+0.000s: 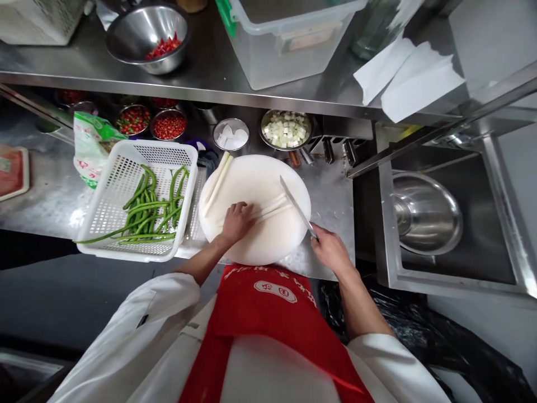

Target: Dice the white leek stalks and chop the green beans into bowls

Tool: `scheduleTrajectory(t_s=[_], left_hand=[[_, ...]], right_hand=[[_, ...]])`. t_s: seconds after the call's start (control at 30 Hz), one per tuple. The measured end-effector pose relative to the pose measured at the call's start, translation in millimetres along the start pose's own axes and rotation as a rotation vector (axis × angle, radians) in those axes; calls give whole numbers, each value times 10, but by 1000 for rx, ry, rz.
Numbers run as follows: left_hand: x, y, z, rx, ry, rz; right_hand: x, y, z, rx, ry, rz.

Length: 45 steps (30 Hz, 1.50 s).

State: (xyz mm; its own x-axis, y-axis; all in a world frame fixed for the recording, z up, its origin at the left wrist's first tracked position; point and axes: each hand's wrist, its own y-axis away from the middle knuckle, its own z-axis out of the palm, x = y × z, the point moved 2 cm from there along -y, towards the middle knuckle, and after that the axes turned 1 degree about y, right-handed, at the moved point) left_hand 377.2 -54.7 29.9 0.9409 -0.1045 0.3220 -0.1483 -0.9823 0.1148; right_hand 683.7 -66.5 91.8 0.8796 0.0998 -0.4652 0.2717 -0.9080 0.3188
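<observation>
My right hand (330,246) is wrapped round the handle of a kitchen knife (298,208). Its blade slants up and left, across the far ends of several white scallion stalks (274,207) lying on the round white cutting board (268,252). With curled fingers, my left hand (238,222) presses on the other end of those stalks, partly hiding them. Two more pale scallion stalks (218,182) rest along the board's left edge, apart from both hands.
Left of the board stands a white basket (98,207) with green beans (146,210). Behind sit a bowl of white cubes (286,130), bowls of chopped chilies (168,124) and a knife rack (339,148). A steel shelf (201,92) overhangs them. The sink (474,218) lies right.
</observation>
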Motion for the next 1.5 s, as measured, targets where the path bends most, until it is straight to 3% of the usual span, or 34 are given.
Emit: scheduleTrajectory(t_s=[0.23, 0.4, 0.57, 0.7, 0.97, 1.33, 1.5], left_hand=[[-170, 71, 75, 62, 125, 68], [-25, -61, 121, 3, 122, 132], [175, -346, 155, -91, 129, 355], [242, -547, 158, -125, 110, 437], [158, -470, 152, -83, 103, 379], [103, -428, 190, -58, 158, 376], [80, -434, 152, -91, 148, 392]], right_hand=[[-160, -21, 37, -67, -10, -8], [-220, -12, 85, -85, -98, -13], [-322, -63, 78, -101, -105, -62], [-381, -112, 45, -152, -66, -88], [-404, -114, 83, -165, -3, -66], [-413, -119, 114, -166, -101, -70], [-390, -137, 138, -165, -27, -40]])
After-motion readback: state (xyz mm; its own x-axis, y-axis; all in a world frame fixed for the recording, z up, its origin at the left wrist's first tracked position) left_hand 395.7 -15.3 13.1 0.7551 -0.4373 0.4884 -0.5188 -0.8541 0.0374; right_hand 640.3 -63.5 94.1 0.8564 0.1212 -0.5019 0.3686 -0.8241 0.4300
